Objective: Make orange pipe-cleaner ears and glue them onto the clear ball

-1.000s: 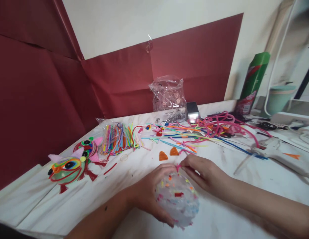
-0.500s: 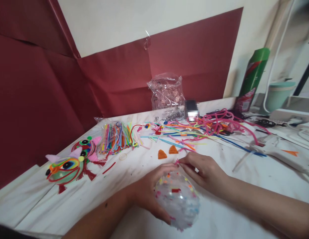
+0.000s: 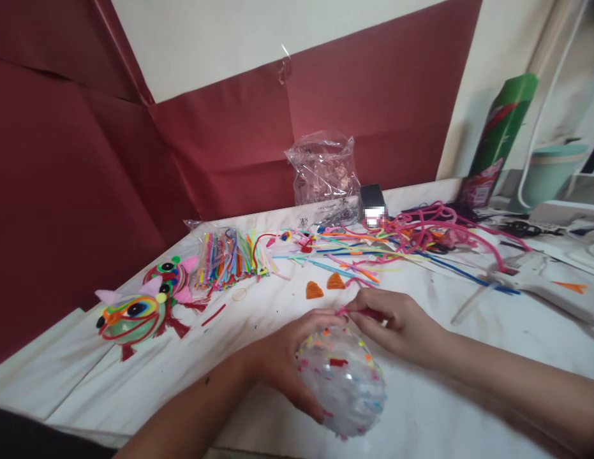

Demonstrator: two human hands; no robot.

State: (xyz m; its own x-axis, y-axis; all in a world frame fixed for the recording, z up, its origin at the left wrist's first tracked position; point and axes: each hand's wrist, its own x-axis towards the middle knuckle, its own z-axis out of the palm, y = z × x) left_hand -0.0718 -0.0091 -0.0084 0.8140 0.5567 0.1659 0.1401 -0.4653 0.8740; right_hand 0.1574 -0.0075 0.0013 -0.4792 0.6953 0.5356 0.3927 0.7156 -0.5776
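Note:
My left hand is curled round a clear, rounded plastic shell dotted with small coloured bits. Its thumb presses the near side and its fingers lie over the top. At the shell's top edge, my right hand pinches a pink pipe cleaner; most of it is hidden by the fingers. Just beyond the hands lie two orange fuzzy half-rounds. Two colourful animal heads with black eyes and red tassels sit at the left.
Bundled pipe cleaners lie in clear wrap at the back left. Loose stems and a pink tangle spread across the back. A glue gun is at right, near a green bottle and a mint cup.
The view has shifted slightly, so the scene sits a little differently. Both hands keep their hold at the shell, and more pink shows between the right fingers.

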